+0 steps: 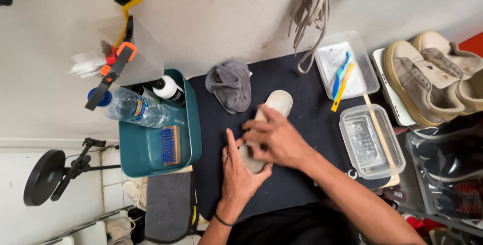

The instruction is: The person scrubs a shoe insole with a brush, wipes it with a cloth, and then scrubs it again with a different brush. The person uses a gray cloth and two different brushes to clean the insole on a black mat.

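On the dark mat [302, 119] | left hand [240, 172] is cupping insole [278, 102], fingers curled under | right hand [276, 136] is pressing it, fingers closed | grey cloth [230, 85] is lying near.

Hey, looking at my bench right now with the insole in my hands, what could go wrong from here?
The right hand covers much of the insole that the left hand steadies, so a slip could push it into the grey cloth just beyond. The clear lidded container sits close to the right forearm and might get nudged. The water bottle lies across the teal tray rim and may roll.
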